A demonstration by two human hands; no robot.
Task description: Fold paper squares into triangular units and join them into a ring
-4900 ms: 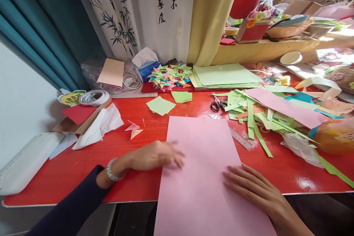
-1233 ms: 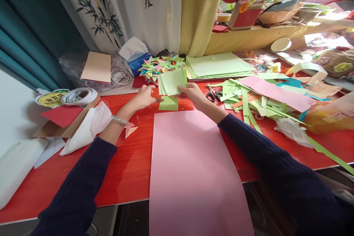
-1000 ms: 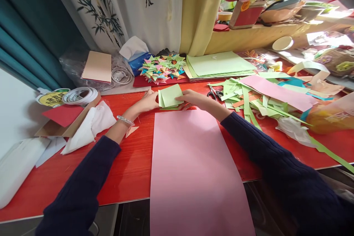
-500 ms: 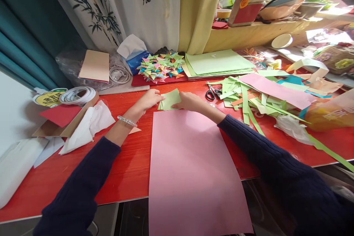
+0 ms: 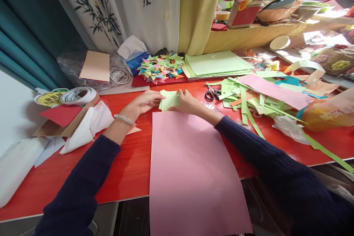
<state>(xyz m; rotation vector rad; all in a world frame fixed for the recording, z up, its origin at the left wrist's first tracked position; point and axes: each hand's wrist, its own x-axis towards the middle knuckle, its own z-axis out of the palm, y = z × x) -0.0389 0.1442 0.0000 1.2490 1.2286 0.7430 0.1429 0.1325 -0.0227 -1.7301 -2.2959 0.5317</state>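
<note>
A small stack of light green paper squares (image 5: 169, 101) stands between my two hands just beyond the top edge of a large pink sheet (image 5: 190, 169). My left hand (image 5: 145, 101), below a wrist with a clear bead bracelet, grips the stack's left edge with fingers and thumb. On the right edge, my right hand (image 5: 188, 103) has its fingers bent around the paper. The pink sheet lies on the red table (image 5: 124, 169) and hangs over the front edge. Black-handled scissors (image 5: 211, 93) rest to the right of my right hand.
Green and orange paper strips (image 5: 243, 99) are heaped at the right. Behind lie folded paper pieces (image 5: 160, 67) and large green sheets (image 5: 218, 62). To the left are a cardboard box (image 5: 66, 129), tape rolls (image 5: 79, 96) and white tissue (image 5: 94, 121).
The green squares have turned from a tilted, fanned position to a straighter one, with edges more even. My left hand's fingers have stretched further along the stack's left edge.
</note>
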